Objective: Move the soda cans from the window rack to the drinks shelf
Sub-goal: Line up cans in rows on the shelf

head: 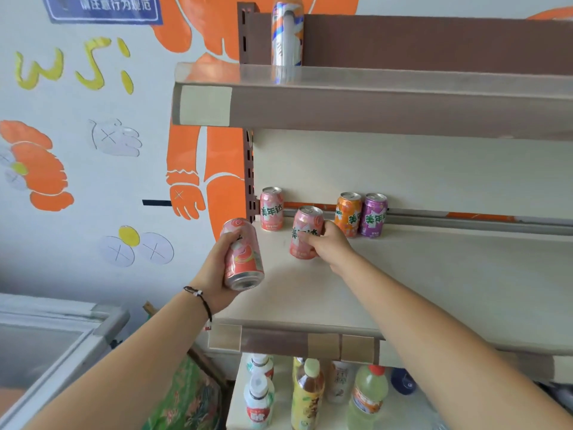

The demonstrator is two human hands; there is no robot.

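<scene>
Behind everything stands a painted wall (pixel 93 181) with orange cartoon shapes, and against it a metal shelving unit with smooth, cream-coloured boards. Its middle board, the drinks shelf (pixel 434 274), is flat and matte, with a raised lip at the back. Three cans already stand upright near that lip: a pink can (pixel 271 208) at the left, then an orange can (pixel 348 214) and a purple can (pixel 374 215) just beside each other. A tall striped can (pixel 287 32) stands on the board above, and plastic bottles (pixel 307 395) fill the one below.

Placing is under way. The right hand (pixel 328 246) has its fingers wrapped round a second pink can (pixel 305 232), upright on or just above the shelf; I cannot tell which. The left hand (pixel 217 268) grips a third pink can (pixel 243 254), tilted, off the shelf's left edge. Next, the right hand should likely let go, and the left should right its glossy, slippery cylinder before setting it down.
</scene>
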